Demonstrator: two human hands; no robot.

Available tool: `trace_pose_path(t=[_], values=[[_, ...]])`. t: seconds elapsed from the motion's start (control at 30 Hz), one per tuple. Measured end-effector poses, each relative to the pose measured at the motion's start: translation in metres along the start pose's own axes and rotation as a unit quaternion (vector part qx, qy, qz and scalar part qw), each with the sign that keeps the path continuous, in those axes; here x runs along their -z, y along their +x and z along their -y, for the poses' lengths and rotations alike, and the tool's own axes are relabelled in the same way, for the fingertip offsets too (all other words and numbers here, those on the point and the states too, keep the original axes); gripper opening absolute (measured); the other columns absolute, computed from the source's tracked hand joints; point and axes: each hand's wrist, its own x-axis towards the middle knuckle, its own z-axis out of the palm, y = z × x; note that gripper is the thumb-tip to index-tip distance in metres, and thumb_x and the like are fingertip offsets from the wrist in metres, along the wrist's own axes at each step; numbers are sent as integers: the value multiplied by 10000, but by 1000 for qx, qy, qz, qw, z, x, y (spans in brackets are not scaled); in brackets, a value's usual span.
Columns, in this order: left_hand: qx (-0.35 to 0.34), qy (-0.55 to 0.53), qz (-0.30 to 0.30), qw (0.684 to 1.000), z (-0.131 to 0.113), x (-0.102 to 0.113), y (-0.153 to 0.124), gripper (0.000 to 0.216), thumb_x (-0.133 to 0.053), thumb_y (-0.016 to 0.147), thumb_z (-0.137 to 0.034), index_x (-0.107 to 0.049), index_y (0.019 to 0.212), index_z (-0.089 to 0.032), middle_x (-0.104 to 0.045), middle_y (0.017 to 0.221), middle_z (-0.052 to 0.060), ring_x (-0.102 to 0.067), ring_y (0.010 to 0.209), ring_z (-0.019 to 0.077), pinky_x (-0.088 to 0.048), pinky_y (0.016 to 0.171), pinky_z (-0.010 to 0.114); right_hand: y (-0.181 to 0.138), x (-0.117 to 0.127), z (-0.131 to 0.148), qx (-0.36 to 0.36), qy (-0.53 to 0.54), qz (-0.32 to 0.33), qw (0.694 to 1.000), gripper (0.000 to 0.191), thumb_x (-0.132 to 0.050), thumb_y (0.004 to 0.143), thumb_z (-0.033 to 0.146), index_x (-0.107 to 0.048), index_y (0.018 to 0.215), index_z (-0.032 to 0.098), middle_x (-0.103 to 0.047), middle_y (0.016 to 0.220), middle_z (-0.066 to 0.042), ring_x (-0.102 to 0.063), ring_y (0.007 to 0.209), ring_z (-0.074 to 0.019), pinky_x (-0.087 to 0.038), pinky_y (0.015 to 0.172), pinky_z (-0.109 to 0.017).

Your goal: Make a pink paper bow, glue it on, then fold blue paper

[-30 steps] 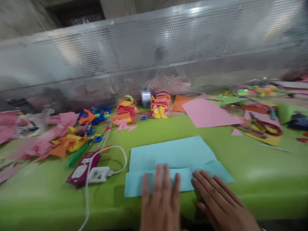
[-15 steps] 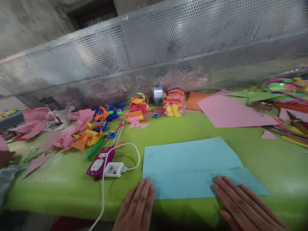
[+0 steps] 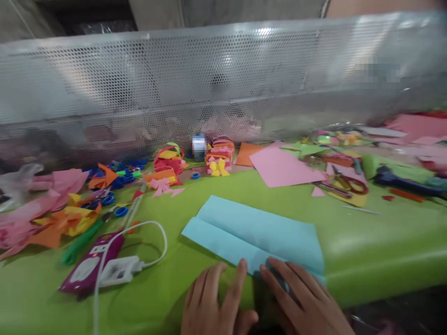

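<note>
A light blue sheet of paper (image 3: 265, 228) lies at a slant on the green table, with a crease running along its length. At its near edge, my left hand (image 3: 218, 300) has its fingers apart, the index fingertip reaching the paper's border. My right hand (image 3: 303, 298) rests on the sheet's near right part with fingers stretched out and slightly spread. Both hands are open and neither grips anything. The right hand covers part of the near edge.
To the left lie a purple power strip (image 3: 92, 265) with a white charger (image 3: 118, 271) and cable, and a green-handled tool (image 3: 82, 239). Pink paper (image 3: 284, 165), scissors (image 3: 349, 181) and small paper bags (image 3: 220, 156) sit farther back, before a perforated metal panel (image 3: 167, 79).
The blue sheet has been turned and now lies at a different slant. My hands have come closer together at its near edge. The view has swung to the right.
</note>
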Motion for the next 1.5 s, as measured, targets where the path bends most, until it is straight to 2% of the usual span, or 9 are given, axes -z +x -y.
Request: trace_pose_path(t=[0.13, 0.27, 0.43, 0.53, 0.73, 0.87, 1.07, 1.33, 1.5], values=[[-5, -32, 70, 997, -1, -9, 31, 428, -476, 830, -504, -597, 1160, -259, -688, 1006, 101, -661, 880, 254, -558, 694, 377, 2, 16, -19, -4, 107, 12, 994, 299, -452, 870, 193, -617, 1119, 179, -689, 1083, -53, -629, 995, -146, -513, 826, -205], [44, -32, 165, 985, 18, -10, 46, 280, -503, 852, -355, -645, 1045, -211, -658, 1133, 113, -612, 1032, 298, -494, 868, 504, -8, 20, -38, -39, 23, 40, 998, 403, -516, 852, 394, -611, 1142, 131, -611, 1216, -112, -568, 1117, -254, -533, 832, -350], [122, 4, 254, 959, 36, -8, 60, 294, -521, 836, -170, -611, 1116, -161, -544, 1299, 154, -513, 1179, 313, -418, 961, 517, -18, 12, -33, 124, 96, 15, 988, 253, -519, 878, 396, -660, 1034, 255, -688, 1090, 27, -608, 1056, -130, -513, 846, -239], [135, -9, 287, 948, 29, -4, 63, 398, -448, 845, -76, -559, 1208, -199, -580, 1251, 137, -585, 1087, 266, -493, 875, 436, -15, 8, -28, 107, 119, -21, 987, 208, -525, 883, 306, -662, 1029, 247, -695, 1077, 25, -605, 1054, -112, -478, 899, -219], [54, -115, 328, 936, 30, 10, 64, 421, -518, 840, -405, -554, 1216, -219, -510, 1345, 113, -450, 1245, 298, -304, 1037, 583, -8, 4, -31, -18, 63, 75, 995, 625, -624, 737, 307, -461, 1322, 159, -393, 1423, -108, -317, 1326, -279, -373, 1019, -428], [-7, -126, 281, 951, 42, 7, 50, 553, -440, 813, -580, -552, 1223, -227, -455, 1388, 117, -381, 1291, 316, -298, 1037, 583, -10, 1, -34, 13, 72, 130, 989, 661, -613, 705, 232, -435, 1340, 182, -384, 1432, -81, -307, 1333, -261, -291, 1076, -452], [-121, -54, 66, 989, 42, 0, 1, 503, -489, 810, -509, -524, 1234, -241, -557, 1303, 93, -488, 1212, 277, -440, 966, 428, -10, 6, -43, 24, 108, 147, 983, 610, -494, 685, 68, -505, 1278, 213, -462, 1379, -44, -425, 1266, -215, -414, 1015, -417], [-113, -67, 149, 980, 57, 20, -3, 613, -504, 732, -645, -525, 1236, -296, -538, 1322, 72, -526, 1176, 282, -501, 895, 386, -20, 17, -72, -71, 262, 104, 957, 227, -477, 878, 197, -679, 966, 252, -667, 1134, -30, -626, 1033, -159, -549, 838, -245], [-103, -60, 115, 986, 65, 23, 2, 295, -490, 839, -435, -655, 1026, -277, -687, 1116, 8, -667, 949, 182, -548, 766, 239, -6, 14, -71, -230, 316, 115, 913, 285, -492, 879, 369, -652, 692, 225, -703, 1036, -53, -681, 874, -186, -574, 727, -273]])
